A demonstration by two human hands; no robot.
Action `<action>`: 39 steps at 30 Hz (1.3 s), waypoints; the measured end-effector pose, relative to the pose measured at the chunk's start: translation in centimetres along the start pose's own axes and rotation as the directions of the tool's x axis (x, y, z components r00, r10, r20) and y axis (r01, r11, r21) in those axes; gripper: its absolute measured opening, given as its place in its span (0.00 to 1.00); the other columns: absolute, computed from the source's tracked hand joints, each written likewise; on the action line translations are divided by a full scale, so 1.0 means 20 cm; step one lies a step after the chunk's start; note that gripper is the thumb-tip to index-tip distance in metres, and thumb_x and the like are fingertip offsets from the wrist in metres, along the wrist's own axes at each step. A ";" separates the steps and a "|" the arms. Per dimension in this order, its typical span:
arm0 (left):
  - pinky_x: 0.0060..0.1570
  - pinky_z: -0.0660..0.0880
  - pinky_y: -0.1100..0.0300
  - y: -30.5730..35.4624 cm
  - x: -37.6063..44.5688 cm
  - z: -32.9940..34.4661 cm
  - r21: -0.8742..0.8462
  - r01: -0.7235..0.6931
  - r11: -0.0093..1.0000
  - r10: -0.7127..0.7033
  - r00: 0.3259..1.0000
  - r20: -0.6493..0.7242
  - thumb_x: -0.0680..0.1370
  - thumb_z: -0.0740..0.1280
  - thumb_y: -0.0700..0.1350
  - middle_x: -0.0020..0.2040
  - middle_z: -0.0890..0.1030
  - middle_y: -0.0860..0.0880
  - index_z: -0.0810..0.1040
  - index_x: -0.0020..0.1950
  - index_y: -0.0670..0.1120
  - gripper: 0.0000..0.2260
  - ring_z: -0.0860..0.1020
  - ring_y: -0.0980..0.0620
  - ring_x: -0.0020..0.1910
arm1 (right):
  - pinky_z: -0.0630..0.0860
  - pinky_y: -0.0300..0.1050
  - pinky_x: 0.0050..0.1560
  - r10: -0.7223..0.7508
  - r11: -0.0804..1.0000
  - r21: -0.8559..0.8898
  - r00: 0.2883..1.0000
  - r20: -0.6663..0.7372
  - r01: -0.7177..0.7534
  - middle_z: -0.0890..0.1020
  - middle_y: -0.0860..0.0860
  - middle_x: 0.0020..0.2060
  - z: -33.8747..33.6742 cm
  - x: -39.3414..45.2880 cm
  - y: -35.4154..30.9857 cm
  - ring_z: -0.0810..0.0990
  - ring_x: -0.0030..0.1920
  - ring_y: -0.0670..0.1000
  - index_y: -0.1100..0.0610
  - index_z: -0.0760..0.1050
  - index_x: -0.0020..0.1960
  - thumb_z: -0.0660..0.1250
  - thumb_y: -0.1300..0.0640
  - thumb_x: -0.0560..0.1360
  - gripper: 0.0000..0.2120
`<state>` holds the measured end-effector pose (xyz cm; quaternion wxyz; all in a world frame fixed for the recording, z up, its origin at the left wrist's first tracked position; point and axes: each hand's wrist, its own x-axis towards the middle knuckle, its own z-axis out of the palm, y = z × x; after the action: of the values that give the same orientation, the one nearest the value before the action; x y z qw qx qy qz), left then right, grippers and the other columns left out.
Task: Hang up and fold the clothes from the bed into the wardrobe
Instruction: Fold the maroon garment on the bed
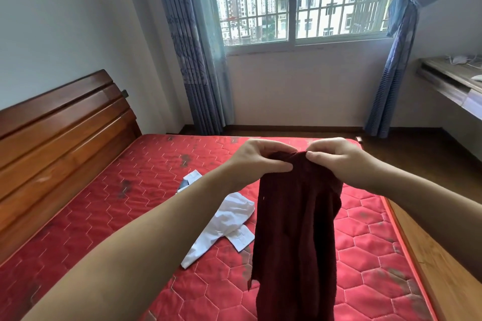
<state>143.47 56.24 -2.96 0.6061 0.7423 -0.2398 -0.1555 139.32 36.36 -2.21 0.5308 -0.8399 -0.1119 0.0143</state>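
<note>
So the garment [296,229] being held up is a deep maroon, plain all over, no print that I can make out. Bed's mattress [109,203] is bright red with a quilted hexagon stitch pattern in lighter thread, plus some dark grey smudgy patches here and there. The shirt [224,224] lying on it is white, with a small bit of grey-blue showing near its collar end. Headboard [60,133] is glossy reddish-brown wood. Curtains [193,60] are blue-grey with a faint darker branchy print up top and horizontal stripes lower down. Walls [65,21] are plain white, floor [407,143] is dark brown.
</note>
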 end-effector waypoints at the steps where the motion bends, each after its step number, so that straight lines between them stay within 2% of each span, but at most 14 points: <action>1: 0.59 0.77 0.52 -0.01 0.00 0.00 0.003 -0.001 1.000 0.001 1.000 -0.020 0.72 0.70 0.28 0.51 0.84 0.42 0.82 0.56 0.39 0.14 0.81 0.49 0.50 | 0.70 0.35 0.31 -0.008 1.000 -0.009 1.000 0.008 0.008 0.77 0.51 0.30 0.01 0.00 0.00 0.73 0.31 0.44 0.60 0.80 0.41 0.64 0.61 0.79 0.10; 8: 0.52 0.78 0.63 0.01 0.02 0.04 -0.033 0.038 0.999 -0.042 0.994 -0.105 0.73 0.71 0.31 0.47 0.83 0.46 0.80 0.60 0.42 0.17 0.81 0.53 0.46 | 0.77 0.40 0.41 -0.153 0.988 -0.027 0.983 -0.103 0.151 0.85 0.54 0.37 0.02 0.00 -0.01 0.80 0.36 0.44 0.60 0.84 0.45 0.71 0.61 0.74 0.03; 12: 0.58 0.77 0.61 0.06 0.04 0.00 0.160 -0.040 0.986 0.060 0.991 -0.120 0.72 0.71 0.29 0.47 0.84 0.50 0.82 0.55 0.42 0.15 0.81 0.58 0.47 | 0.72 0.42 0.34 0.110 0.980 -0.183 0.979 0.172 -0.078 0.79 0.51 0.32 -0.07 0.03 0.06 0.76 0.33 0.47 0.62 0.81 0.43 0.73 0.51 0.73 0.12; 14: 0.59 0.77 0.61 0.09 0.04 -0.06 0.240 -0.084 0.967 0.119 0.984 -0.136 0.72 0.71 0.29 0.46 0.83 0.52 0.82 0.55 0.45 0.16 0.80 0.58 0.47 | 0.73 0.38 0.36 0.297 0.900 -0.404 0.905 0.303 -0.161 0.81 0.46 0.33 -0.09 0.03 0.11 0.79 0.35 0.45 0.53 0.80 0.41 0.73 0.51 0.73 0.06; 17: 0.57 0.77 0.61 0.11 0.03 -0.14 0.403 -0.136 0.905 0.184 0.980 -0.082 0.71 0.72 0.31 0.44 0.84 0.54 0.82 0.56 0.49 0.18 0.81 0.59 0.44 | 0.73 0.36 0.37 0.381 0.705 -0.701 0.891 0.249 -0.106 0.81 0.42 0.34 -0.11 0.03 0.18 0.78 0.35 0.42 0.46 0.77 0.39 0.70 0.51 0.74 0.05; 19: 0.56 0.77 0.61 0.10 0.02 -0.17 0.497 -0.134 0.857 0.189 0.980 -0.062 0.71 0.73 0.33 0.42 0.83 0.58 0.82 0.57 0.52 0.19 0.81 0.59 0.44 | 0.76 0.43 0.45 0.323 0.594 -0.800 0.936 0.141 -0.085 0.83 0.44 0.41 -0.12 0.04 0.20 0.81 0.44 0.48 0.48 0.79 0.45 0.67 0.51 0.74 0.03; 22: 0.56 0.76 0.62 0.07 0.01 -0.20 0.642 -0.114 0.759 0.224 0.970 -0.092 0.70 0.74 0.36 0.43 0.82 0.53 0.82 0.57 0.55 0.19 0.80 0.58 0.44 | 0.72 0.48 0.51 0.037 0.418 -0.908 0.999 0.003 -0.013 0.83 0.50 0.47 -0.13 0.05 0.19 0.80 0.52 0.57 0.50 0.73 0.55 0.65 0.51 0.74 0.11; 24: 0.55 0.75 0.64 0.04 0.01 -0.21 0.697 -0.100 0.710 0.253 0.960 -0.120 0.70 0.74 0.36 0.44 0.82 0.51 0.83 0.57 0.54 0.19 0.80 0.57 0.44 | 0.73 0.50 0.46 -0.094 0.479 -0.877 0.993 -0.078 -0.024 0.83 0.52 0.46 -0.15 0.06 0.19 0.81 0.49 0.61 0.50 0.65 0.63 0.67 0.53 0.72 0.21; 26: 0.55 0.75 0.66 0.04 0.01 -0.22 0.729 -0.104 0.677 0.293 0.946 -0.137 0.70 0.74 0.37 0.45 0.83 0.51 0.83 0.56 0.53 0.18 0.80 0.56 0.45 | 0.75 0.50 0.44 -0.048 0.532 -0.844 0.993 -0.110 -0.068 0.81 0.52 0.44 -0.18 0.08 0.18 0.81 0.48 0.61 0.47 0.66 0.64 0.69 0.55 0.71 0.24; 28: 0.53 0.73 0.71 0.05 0.03 -0.22 0.752 -0.118 0.648 0.332 0.933 -0.141 0.70 0.74 0.36 0.46 0.84 0.51 0.84 0.56 0.50 0.17 0.80 0.57 0.46 | 0.78 0.51 0.46 -0.001 0.597 -0.798 0.994 -0.106 -0.084 0.80 0.50 0.42 -0.19 0.12 0.16 0.81 0.46 0.58 0.49 0.78 0.52 0.70 0.57 0.69 0.12; 30: 0.52 0.73 0.72 0.07 0.04 -0.23 0.762 -0.123 0.635 0.359 0.921 -0.151 0.70 0.73 0.36 0.46 0.84 0.50 0.84 0.56 0.49 0.16 0.80 0.56 0.46 | 0.77 0.52 0.51 -0.067 0.647 -0.761 0.992 -0.111 -0.041 0.76 0.48 0.42 -0.21 0.14 0.16 0.78 0.47 0.55 0.52 0.83 0.43 0.72 0.58 0.69 0.04; 33: 0.53 0.73 0.72 0.09 0.05 -0.27 0.737 -0.125 0.665 0.393 0.897 -0.203 0.70 0.72 0.35 0.44 0.83 0.53 0.84 0.55 0.49 0.16 0.80 0.59 0.45 | 0.71 0.51 0.59 -0.141 0.663 -0.749 0.981 -0.131 -0.005 0.75 0.46 0.50 -0.25 0.16 0.12 0.73 0.54 0.53 0.51 0.84 0.43 0.76 0.55 0.68 0.04; 37: 0.54 0.73 0.70 0.13 0.08 -0.30 0.735 -0.127 0.667 0.416 0.881 -0.225 0.71 0.72 0.36 0.43 0.82 0.55 0.83 0.56 0.50 0.16 0.80 0.60 0.46 | 0.74 0.43 0.42 0.003 0.779 -0.623 0.994 -0.109 -0.070 0.82 0.49 0.38 -0.31 0.15 0.05 0.81 0.42 0.52 0.50 0.79 0.41 0.73 0.53 0.72 0.04; 39: 0.56 0.74 0.66 0.13 0.09 -0.32 0.769 -0.123 0.627 0.407 0.894 -0.189 0.71 0.72 0.37 0.46 0.83 0.53 0.83 0.56 0.50 0.16 0.80 0.56 0.47 | 0.76 0.43 0.39 -0.038 0.794 -0.606 0.991 -0.124 -0.045 0.83 0.50 0.33 -0.33 0.14 0.02 0.82 0.36 0.52 0.52 0.79 0.41 0.74 0.55 0.72 0.04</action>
<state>147.96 60.14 1.06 0.3009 0.8936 -0.2801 0.1804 143.07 30.89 0.66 0.2395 -0.9651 -0.0742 -0.0761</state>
